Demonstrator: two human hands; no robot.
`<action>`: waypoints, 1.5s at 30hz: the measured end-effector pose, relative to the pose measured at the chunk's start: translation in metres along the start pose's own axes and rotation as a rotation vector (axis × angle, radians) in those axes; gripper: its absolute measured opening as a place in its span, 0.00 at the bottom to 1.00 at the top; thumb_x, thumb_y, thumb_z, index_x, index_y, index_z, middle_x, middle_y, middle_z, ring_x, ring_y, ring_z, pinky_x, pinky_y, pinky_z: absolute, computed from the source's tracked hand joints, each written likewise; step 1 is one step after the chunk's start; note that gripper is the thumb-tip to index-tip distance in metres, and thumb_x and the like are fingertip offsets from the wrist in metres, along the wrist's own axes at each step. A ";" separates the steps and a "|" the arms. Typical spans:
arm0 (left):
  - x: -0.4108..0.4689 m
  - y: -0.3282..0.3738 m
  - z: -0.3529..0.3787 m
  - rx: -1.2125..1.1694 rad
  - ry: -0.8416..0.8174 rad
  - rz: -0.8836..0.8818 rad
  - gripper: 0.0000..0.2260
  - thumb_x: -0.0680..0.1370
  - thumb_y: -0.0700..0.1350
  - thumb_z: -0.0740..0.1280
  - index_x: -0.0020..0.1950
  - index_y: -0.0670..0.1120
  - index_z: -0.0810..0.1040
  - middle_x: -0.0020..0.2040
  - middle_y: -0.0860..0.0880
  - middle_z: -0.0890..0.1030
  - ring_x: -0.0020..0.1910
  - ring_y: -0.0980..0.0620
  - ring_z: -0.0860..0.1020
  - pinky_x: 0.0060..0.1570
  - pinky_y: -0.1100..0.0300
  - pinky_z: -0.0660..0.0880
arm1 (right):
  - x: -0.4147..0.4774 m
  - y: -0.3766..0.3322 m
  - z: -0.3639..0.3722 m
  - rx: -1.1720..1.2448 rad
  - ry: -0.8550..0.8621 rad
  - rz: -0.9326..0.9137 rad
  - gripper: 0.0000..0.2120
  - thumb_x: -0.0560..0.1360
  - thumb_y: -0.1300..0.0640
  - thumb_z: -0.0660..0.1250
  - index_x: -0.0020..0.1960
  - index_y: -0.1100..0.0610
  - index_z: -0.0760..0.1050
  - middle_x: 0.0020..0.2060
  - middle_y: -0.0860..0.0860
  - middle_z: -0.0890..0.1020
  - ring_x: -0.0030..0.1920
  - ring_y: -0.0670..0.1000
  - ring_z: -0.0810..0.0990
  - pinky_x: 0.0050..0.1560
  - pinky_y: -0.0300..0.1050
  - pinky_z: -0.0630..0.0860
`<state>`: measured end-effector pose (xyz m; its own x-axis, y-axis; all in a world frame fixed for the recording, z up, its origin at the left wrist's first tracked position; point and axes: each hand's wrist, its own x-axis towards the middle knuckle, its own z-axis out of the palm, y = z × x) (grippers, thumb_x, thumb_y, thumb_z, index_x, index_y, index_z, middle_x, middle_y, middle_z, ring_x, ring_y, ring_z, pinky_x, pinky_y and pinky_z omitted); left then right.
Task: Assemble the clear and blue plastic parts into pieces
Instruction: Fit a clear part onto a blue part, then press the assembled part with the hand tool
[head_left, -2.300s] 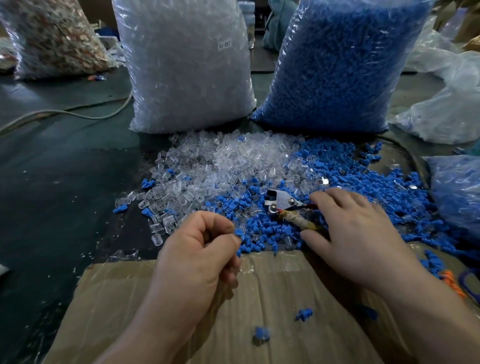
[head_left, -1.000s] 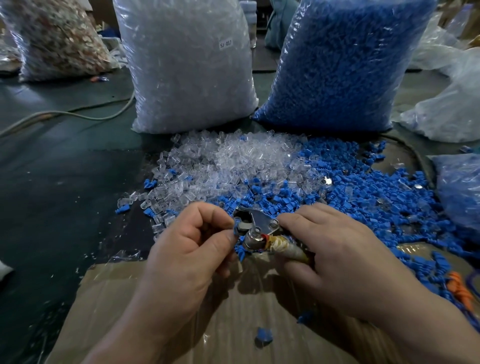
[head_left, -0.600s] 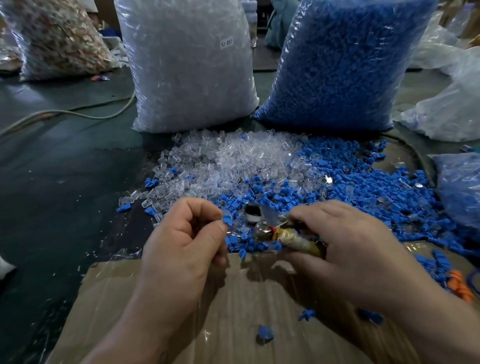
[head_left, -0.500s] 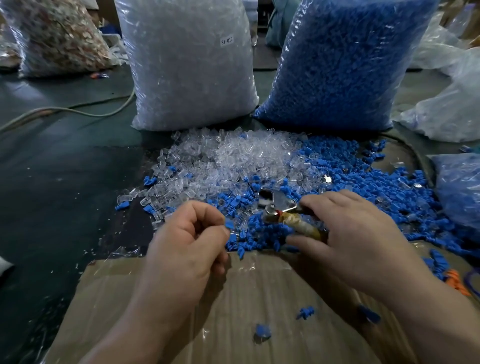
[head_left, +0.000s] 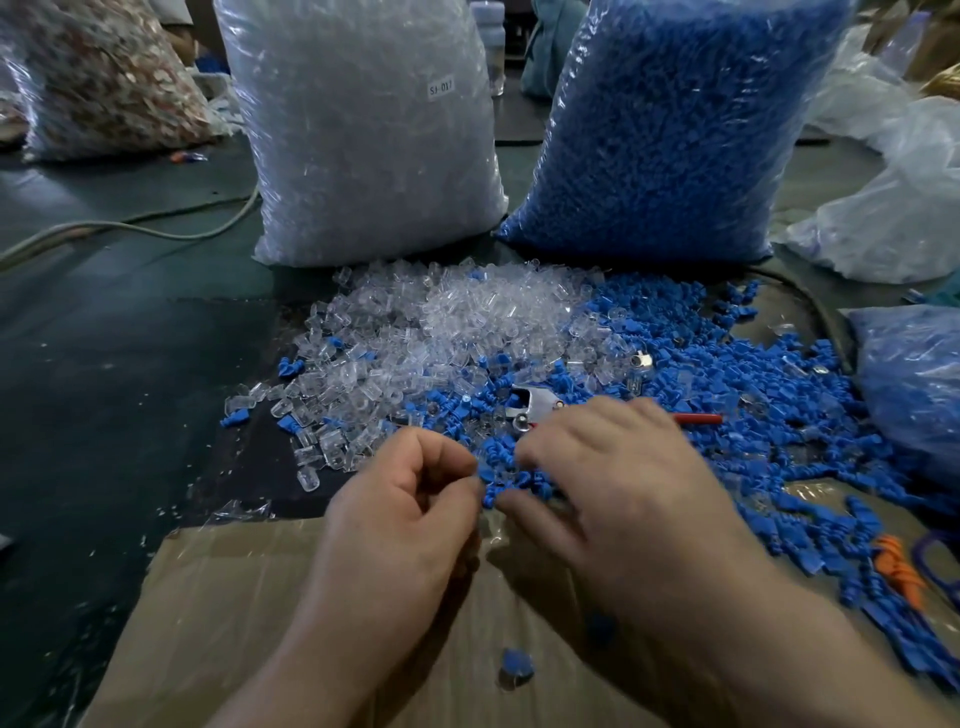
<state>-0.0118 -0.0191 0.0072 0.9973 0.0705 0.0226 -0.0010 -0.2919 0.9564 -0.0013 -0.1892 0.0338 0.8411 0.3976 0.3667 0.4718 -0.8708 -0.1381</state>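
— Hundreds of blue parts (head_left: 727, 395) and clear parts (head_left: 457, 322) lie heaped together on the bench (head_left: 104, 364), just past the cardboard (head_left: 234, 597). What could go wrong?

— Fumbling, mostly. The right grip (head_left: 623, 493) hangs over the near edge of the blue heap, thumb and forefinger spread. The parts are small and ribbed, so it may lift two at once or flick neighbours away. The left grip (head_left: 405, 519) is curled, thumb pressed to forefinger. Whether a part sits in that pinch I cannot tell. If one does, a slack squeeze would lose it in the heap.

— And the clear ones?

— Glossy little hollow caps. Slippery, I'd judge, and hard to pick out against one another. A crooked push could jam a blue plug.

— The metal tool (head_left: 530, 408)?

— Shiny steel with a red handle, lying among the blue just beyond the right grip, where a wrist could snag it. Behind stand a bag of clear parts (head_left: 363, 130) and a bag of blue parts (head_left: 665, 130), both fat, upright and made of crinkly film.
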 end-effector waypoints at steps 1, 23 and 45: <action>-0.001 0.000 0.000 0.057 0.010 0.044 0.10 0.75 0.43 0.71 0.45 0.59 0.78 0.32 0.52 0.81 0.27 0.57 0.77 0.29 0.64 0.74 | 0.000 -0.005 0.003 0.008 0.007 -0.058 0.14 0.78 0.44 0.56 0.46 0.49 0.76 0.40 0.45 0.79 0.42 0.50 0.76 0.46 0.49 0.72; -0.004 0.013 -0.016 -0.046 -0.263 0.293 0.08 0.73 0.59 0.67 0.46 0.57 0.78 0.31 0.55 0.78 0.28 0.61 0.73 0.28 0.68 0.70 | -0.002 -0.024 -0.013 1.326 -0.391 0.652 0.09 0.65 0.51 0.61 0.29 0.54 0.70 0.24 0.50 0.69 0.25 0.49 0.65 0.25 0.43 0.61; 0.013 -0.004 -0.022 1.041 -0.055 0.226 0.32 0.69 0.75 0.57 0.70 0.65 0.63 0.57 0.63 0.76 0.52 0.60 0.76 0.47 0.61 0.73 | 0.009 -0.011 0.033 -0.001 -0.250 0.141 0.16 0.76 0.34 0.54 0.46 0.46 0.57 0.36 0.44 0.64 0.39 0.52 0.75 0.29 0.47 0.59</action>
<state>-0.0008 0.0043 0.0097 0.9838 -0.1228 0.1303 -0.1486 -0.9660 0.2117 0.0097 -0.1661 0.0084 0.9376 0.3312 0.1060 0.3453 -0.9228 -0.1708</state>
